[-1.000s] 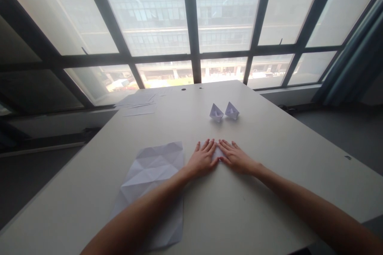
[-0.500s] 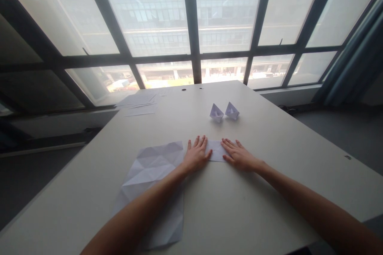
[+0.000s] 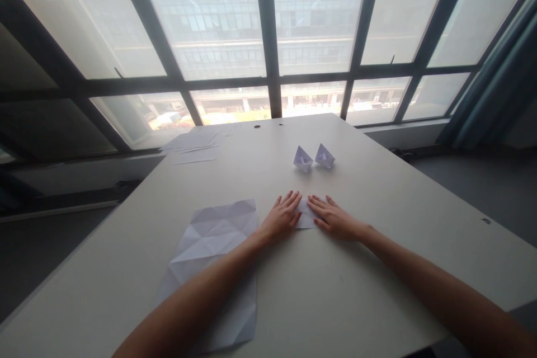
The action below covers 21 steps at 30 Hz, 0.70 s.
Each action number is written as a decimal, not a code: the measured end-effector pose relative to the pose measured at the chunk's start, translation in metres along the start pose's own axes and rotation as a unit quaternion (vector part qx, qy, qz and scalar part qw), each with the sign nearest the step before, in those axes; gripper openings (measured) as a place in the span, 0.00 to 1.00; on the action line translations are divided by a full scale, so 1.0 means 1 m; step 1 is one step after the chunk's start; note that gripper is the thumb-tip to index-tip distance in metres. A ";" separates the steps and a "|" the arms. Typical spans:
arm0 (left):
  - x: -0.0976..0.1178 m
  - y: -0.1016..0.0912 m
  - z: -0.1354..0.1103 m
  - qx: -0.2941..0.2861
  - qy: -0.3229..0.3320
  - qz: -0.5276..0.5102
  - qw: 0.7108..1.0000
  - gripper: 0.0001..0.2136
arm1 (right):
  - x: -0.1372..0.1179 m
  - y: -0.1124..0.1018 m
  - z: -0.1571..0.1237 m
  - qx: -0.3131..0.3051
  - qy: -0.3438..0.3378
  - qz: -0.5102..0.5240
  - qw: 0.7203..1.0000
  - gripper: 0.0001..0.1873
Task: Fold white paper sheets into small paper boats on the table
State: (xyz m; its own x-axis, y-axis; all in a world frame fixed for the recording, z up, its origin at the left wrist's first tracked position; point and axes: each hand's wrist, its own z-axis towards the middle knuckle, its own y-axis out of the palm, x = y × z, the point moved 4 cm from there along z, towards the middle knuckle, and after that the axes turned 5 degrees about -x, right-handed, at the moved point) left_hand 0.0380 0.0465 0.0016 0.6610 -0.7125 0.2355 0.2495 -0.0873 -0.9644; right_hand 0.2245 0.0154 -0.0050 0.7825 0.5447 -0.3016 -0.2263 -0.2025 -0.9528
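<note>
A small folded piece of white paper [image 3: 305,220] lies flat on the white table [image 3: 306,291], mostly covered by both hands. My left hand [image 3: 282,215] rests on its left part, fingers stretched out and flat. From the other side my right hand [image 3: 333,218] lies on its right part, also with straight fingers. A narrow strip of the paper shows between them. Beyond the hands stand two folded paper boats [image 3: 302,160], side by side. A large creased sheet [image 3: 213,240] lies under my left forearm.
Several loose white sheets [image 3: 195,145] are spread at the table's far left edge. Tall windows with a dark frame [image 3: 273,67] rise behind the table. A blue curtain [image 3: 490,72] hangs at the right.
My left hand has slid to the right over the folded paper, closer to my right hand, so less of the paper shows. My right hand has barely shifted.
</note>
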 end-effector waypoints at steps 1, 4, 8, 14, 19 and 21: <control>0.002 0.002 0.000 -0.018 0.004 0.002 1.000 0.28 | -0.002 0.000 0.000 0.001 -0.006 -0.002 1.000 0.32; 0.002 0.008 0.000 -0.046 -0.006 0.017 0.999 0.30 | -0.002 0.001 0.000 0.002 0.001 -0.014 1.000 0.33; 0.000 0.010 -0.001 -0.057 -0.034 0.037 0.997 0.31 | 0.011 0.001 -0.004 0.008 0.051 -0.042 0.998 0.37; -0.003 0.010 0.000 -0.056 -0.063 0.044 0.995 0.33 | 0.040 -0.004 -0.009 0.051 0.151 -0.079 0.984 0.35; -0.002 0.010 -0.001 -0.046 -0.058 0.037 0.997 0.32 | 0.025 -0.017 -0.006 0.123 0.117 -0.052 0.984 0.31; -0.001 0.009 -0.001 -0.041 -0.044 0.035 0.998 0.32 | 0.010 -0.015 -0.003 0.091 0.040 -0.034 0.995 0.30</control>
State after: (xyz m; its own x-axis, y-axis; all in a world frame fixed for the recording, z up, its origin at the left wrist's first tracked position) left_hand 0.0388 0.0458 -0.0075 0.7351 -0.6554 0.1736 0.1443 -0.0989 -0.9846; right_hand 0.2373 0.0218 0.0065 0.8412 0.4849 -0.2395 -0.2668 -0.0133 -0.9637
